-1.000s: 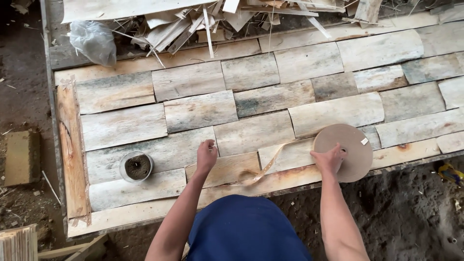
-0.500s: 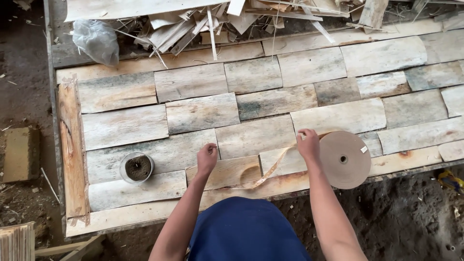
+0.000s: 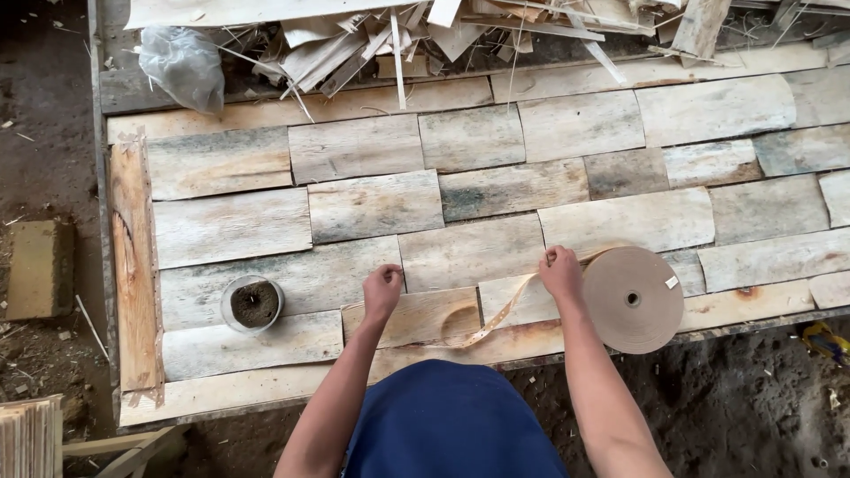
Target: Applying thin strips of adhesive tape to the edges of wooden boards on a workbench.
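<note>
Looking down on a tabletop [image 3: 266, 119] covered edge to edge with pale veneer sheets [image 3: 372, 204], laid like bricks. The landmark here is the tape roll [image 3: 633, 299], a big brown disc lying flat near the front edge.

Right hand [image 3: 562, 273] sits just left of the roll, touching its rim, fingers pressed together and pinching the tape strip [image 3: 496, 314] where it comes off the roll. The strip runs leftward from the roll, sagging in a loose loop over a yellowish sheet [image 3: 412, 314], and reaches toward the left hand [image 3: 382, 290].

That left hand is well left of the roll, curled into a closed fist, knuckles up, pressed down on the yellowish sheet; whether it pinches the strip's end, I cannot tell.

Farther left of the roll stands a small round tin [image 3: 253, 304] with dark contents, apart from both hands. Beyond the roll, at the far side, a heap of scraps [image 3: 425, 35] is piled up, with a crumpled plastic bag [image 3: 181, 66] at its left end. A long plank [image 3: 133, 265] runs along the far-left edge.
</note>
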